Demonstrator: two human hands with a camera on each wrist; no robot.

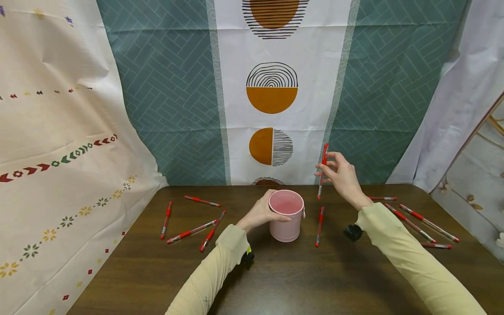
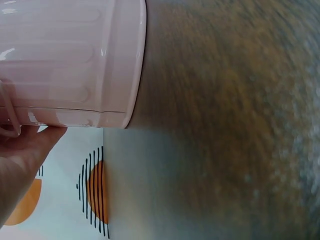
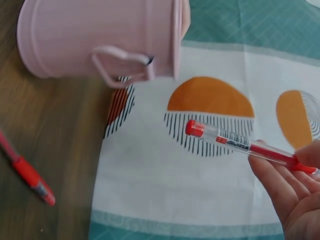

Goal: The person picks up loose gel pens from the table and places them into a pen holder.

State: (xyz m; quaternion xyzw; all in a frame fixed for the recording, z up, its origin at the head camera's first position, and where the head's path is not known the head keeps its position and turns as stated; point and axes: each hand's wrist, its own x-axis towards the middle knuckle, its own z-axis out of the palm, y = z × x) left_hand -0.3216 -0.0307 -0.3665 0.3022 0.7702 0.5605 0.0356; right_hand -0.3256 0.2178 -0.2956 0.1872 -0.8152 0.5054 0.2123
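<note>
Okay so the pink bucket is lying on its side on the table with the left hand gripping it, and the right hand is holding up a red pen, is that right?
Not quite: the pink bucket stands upright on the table, its opening facing up, as the head view shows. The left hand does grip it, and the right hand holds up a red pen.

Brown table (image 1: 267, 288). Behind it, teal & wht curtain (image 1: 271, 120) w/ orange & blk circle prints. Cream cloth (image 1: 51, 127) w/ sm. flower & arrow rows at pic L; pale cloth (image 1: 460, 100) hangs at R.
</note>
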